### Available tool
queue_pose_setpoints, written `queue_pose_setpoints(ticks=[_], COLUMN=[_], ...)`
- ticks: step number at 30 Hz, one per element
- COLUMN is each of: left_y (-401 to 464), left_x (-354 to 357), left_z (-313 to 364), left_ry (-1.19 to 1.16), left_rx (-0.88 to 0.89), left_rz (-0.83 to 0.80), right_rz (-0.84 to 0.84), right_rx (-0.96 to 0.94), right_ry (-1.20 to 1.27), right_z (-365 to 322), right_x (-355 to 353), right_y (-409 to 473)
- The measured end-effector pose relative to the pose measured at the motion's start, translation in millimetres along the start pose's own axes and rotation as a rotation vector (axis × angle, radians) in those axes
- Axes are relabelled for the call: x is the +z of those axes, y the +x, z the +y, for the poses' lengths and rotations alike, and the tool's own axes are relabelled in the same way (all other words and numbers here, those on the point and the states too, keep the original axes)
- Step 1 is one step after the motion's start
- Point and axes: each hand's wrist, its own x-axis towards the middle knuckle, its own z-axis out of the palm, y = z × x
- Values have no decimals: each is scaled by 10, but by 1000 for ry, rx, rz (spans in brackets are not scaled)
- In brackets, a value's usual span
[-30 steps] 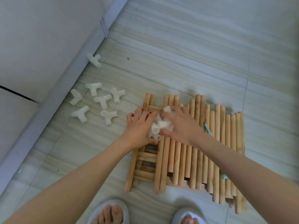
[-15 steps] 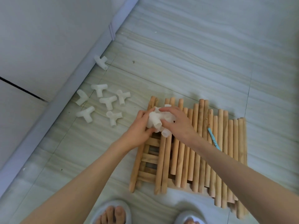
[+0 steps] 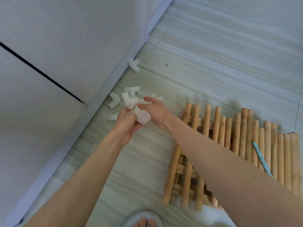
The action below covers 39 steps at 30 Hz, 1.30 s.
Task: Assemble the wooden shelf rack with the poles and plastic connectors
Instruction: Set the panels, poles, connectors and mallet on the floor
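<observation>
White plastic connectors [image 3: 131, 99], blurred, seemingly bunched near the wall; tan wooden poles [image 3: 242, 136] lie side by side rightward.
</observation>
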Motion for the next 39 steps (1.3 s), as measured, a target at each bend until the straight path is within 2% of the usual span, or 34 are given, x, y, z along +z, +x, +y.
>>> queue_pose_setpoints(ticks=[4, 7, 11, 14, 18, 20, 22, 24, 27, 31, 33, 35, 37, 39], left_y=[202, 264, 169, -11, -292, -430, -565, -669, -765, -769, -759, -776, -798, -810], left_x=[-11, 6, 43, 129, 376, 555, 734, 879, 1015, 1073, 1086, 1108, 1135, 1123], left_z=[109, 216, 166, 32, -203, -350, -508, -661, -814, -859, -844, -815, -743, -671], left_ry=[-57, -85, 78, 175, 250, 309, 391, 465, 589, 734, 816, 819, 655, 457], left_rx=[-9, 61, 128, 164, 210, 211, 214, 235, 292, 389, 457, 487, 379, 277], left_rz=[23, 35, 150, 229, 141, 54, -28, -80, -79, -47, -75, -148, -274, -337], right_rz=[-21, -9, 38, 135, 186, 337, 562, 677, 601, 594, 581, 488, 329, 201], right_rx=[52, 48, 24, -32, -82, -70, -19, 85, 248, 254, 138, -110, -316, -425], right_ry=[171, 125, 52, -131, -468, -684, -870, -971, -1084, -1131, -1120, -1029, -938, -945], right_z=[-89, -168, -173, -106, 150, 373, 615, 808, 1032, 1081, 1022, 950, 832, 734], right_x=[-14, -133, -382, -624, -1223, -1613, -1999, -2296, -2518, -2477, -2400, -2219, -1920, -1631], right_y=[90, 37, -180, -479, -1054, -1320, -1526, -1654, -1699, -1673, -1648, -1598, -1546, -1470])
